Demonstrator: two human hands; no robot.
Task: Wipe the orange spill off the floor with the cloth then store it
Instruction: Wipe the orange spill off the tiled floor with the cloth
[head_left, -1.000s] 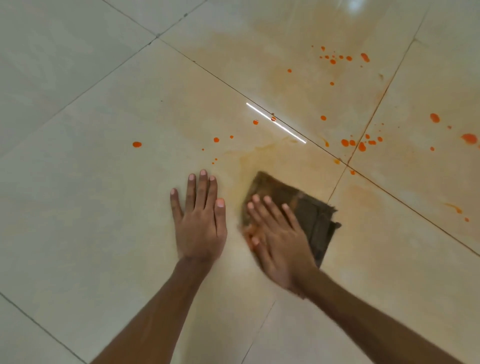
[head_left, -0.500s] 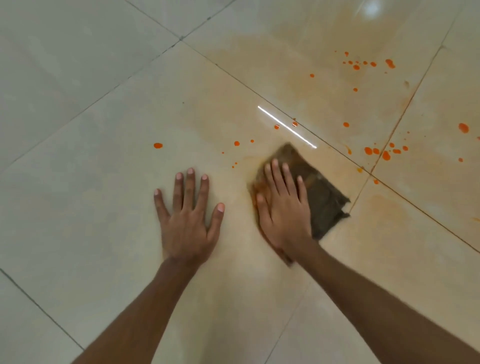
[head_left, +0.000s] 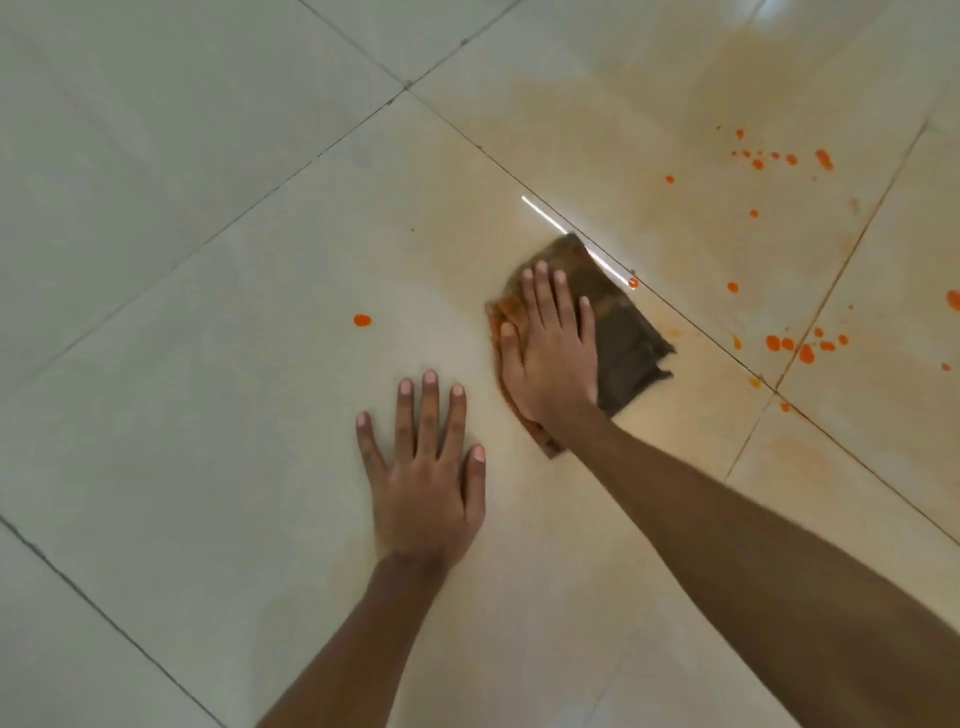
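A dark brown cloth, stained orange along its left edge, lies flat on the pale tiled floor. My right hand presses on it with straight fingers, covering its left half. Flat on the bare tile just left of and nearer than the cloth rests my left hand, fingers spread. Orange drops dot the tiles to the right of the cloth, with more drops farther back. A single orange drop lies left of the cloth. A faint orange smear tints the floor beyond it.
Dark grout lines cross the floor diagonally, one running under the cloth's far corner. A bright light reflection streaks the glossy tile just beyond the cloth.
My right hand has pushed the cloth forward over the small drops near the grout line. The left hand has stayed flat on the tile. The view has shifted.
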